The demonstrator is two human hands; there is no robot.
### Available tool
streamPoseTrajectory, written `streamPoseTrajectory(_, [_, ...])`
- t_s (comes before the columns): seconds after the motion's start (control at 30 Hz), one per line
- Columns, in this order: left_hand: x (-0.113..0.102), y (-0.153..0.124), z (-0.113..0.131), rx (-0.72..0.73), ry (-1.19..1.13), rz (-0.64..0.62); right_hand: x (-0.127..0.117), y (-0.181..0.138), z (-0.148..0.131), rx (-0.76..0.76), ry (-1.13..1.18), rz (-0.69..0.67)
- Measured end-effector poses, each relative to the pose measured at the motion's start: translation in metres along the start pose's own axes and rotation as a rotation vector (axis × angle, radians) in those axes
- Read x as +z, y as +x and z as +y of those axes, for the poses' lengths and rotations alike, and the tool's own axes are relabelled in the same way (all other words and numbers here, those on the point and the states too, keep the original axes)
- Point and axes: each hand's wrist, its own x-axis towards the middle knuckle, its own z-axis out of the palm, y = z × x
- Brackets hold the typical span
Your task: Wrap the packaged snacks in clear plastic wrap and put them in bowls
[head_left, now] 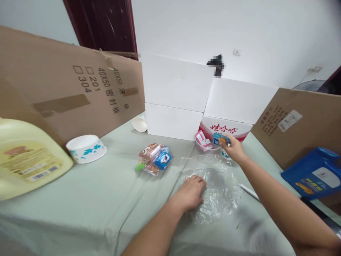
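Observation:
My right hand (236,148) is closed on a small blue packet with an orange picture (221,139). It holds the packet beside a pink basket (207,149) of pink-and-white packets (204,142). A paper bowl with teal leaves (225,154) shows partly below that hand. On a crinkled clear plastic bag (220,199) lying flat, my left hand (191,193) presses down with curled fingers at its left side. To the left of the bag lies a bundle of snack packets (154,159), brown, blue and green.
White boxes (174,121) stand at the back, cardboard boxes (106,96) at both sides. A yellow jug (29,160) and a paper bowl (86,149) are left, a tipped paper cup (139,124) behind. A blue jug (311,174) and a thin white tool (249,192) lie right.

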Motion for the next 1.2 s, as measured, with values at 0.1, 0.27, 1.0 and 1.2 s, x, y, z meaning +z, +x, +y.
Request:
streamPoseTrajectory(0.1, [0.001,0.000,-0.001,0.010,0.006,-0.003,0.009,0.033,0.004,0.045,-0.061,-0.090])
streamPoseTrajectory(0.27, [0.002,0.000,-0.003,0.016,0.028,-0.030,0.029,0.049,0.013,0.039,-0.148,-0.277])
streamPoseTrajectory(1.0, [-0.031,-0.013,0.018,-0.136,-0.031,0.007,-0.048,-0.202,-0.023,-0.212,-0.169,-0.896])
streamPoseTrajectory(1.2, [-0.004,-0.006,0.016,-0.195,0.215,-0.031,-0.048,-0.189,-0.061,-0.062,-0.197,-0.776])
